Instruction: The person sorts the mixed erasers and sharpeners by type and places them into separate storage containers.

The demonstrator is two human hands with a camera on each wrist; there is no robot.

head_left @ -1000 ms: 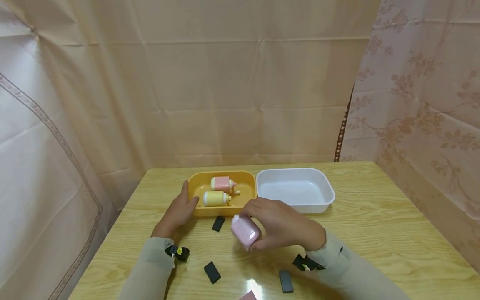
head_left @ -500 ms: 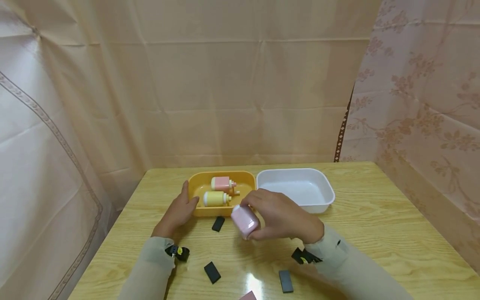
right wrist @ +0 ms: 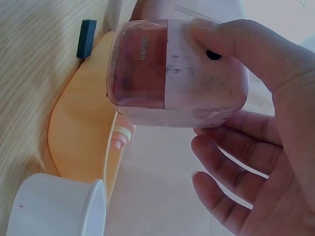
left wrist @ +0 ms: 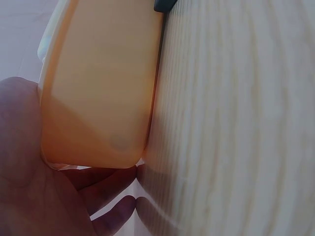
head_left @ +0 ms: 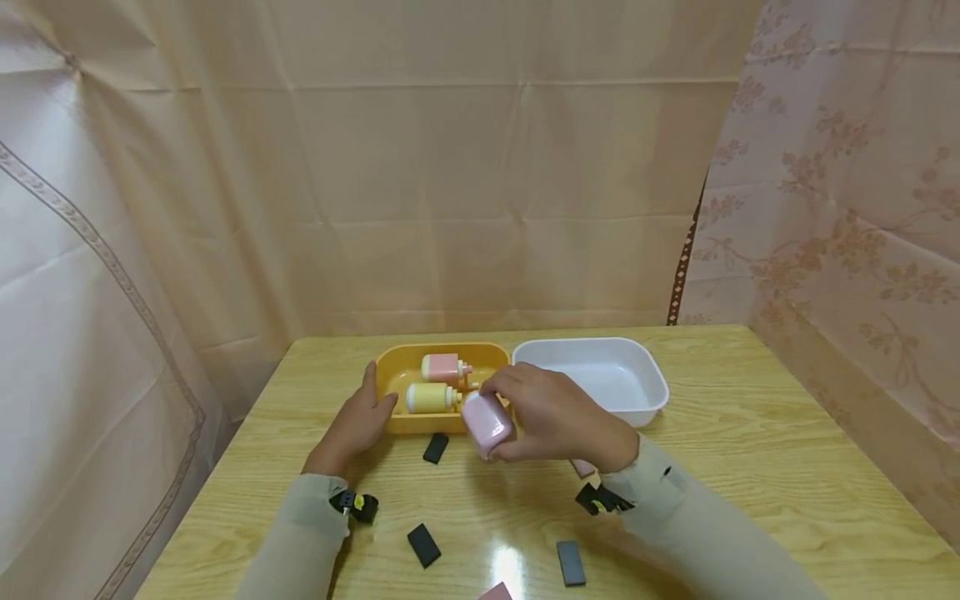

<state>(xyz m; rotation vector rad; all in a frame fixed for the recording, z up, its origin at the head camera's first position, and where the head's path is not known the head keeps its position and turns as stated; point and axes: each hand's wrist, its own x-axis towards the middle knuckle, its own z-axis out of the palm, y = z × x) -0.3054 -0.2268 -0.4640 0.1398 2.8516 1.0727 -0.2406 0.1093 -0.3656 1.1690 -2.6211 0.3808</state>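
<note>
My right hand (head_left: 551, 412) holds a pink pencil sharpener (head_left: 487, 423) just over the front right edge of the orange tray (head_left: 420, 423). In the right wrist view the pencil sharpener (right wrist: 177, 73) shows a clear reddish front and a dark round hole, with the thumb on top and fingertips underneath. My left hand (head_left: 356, 421) grips the tray's left front corner, thumb at the front rim; the left wrist view shows its fingers (left wrist: 106, 191) round the end wall. Inside the tray lie a pink piece (head_left: 441, 367) and a yellow piece (head_left: 429, 398), both with pale ends and stepped knobs.
A white tray (head_left: 652, 404) stands right beside the orange one. Small dark blocks lie on the wooden table: one near the orange tray (head_left: 436, 448), one black block (head_left: 424, 546) further forward, one grey block (head_left: 571, 563). A pink block (head_left: 497, 592) shows at the bottom edge.
My right hand has moved forward and slightly up with the pencil sharpener, from over the table to the tray's edge. A pink piece now shows under the right wrist. The left hand has stayed put.
</note>
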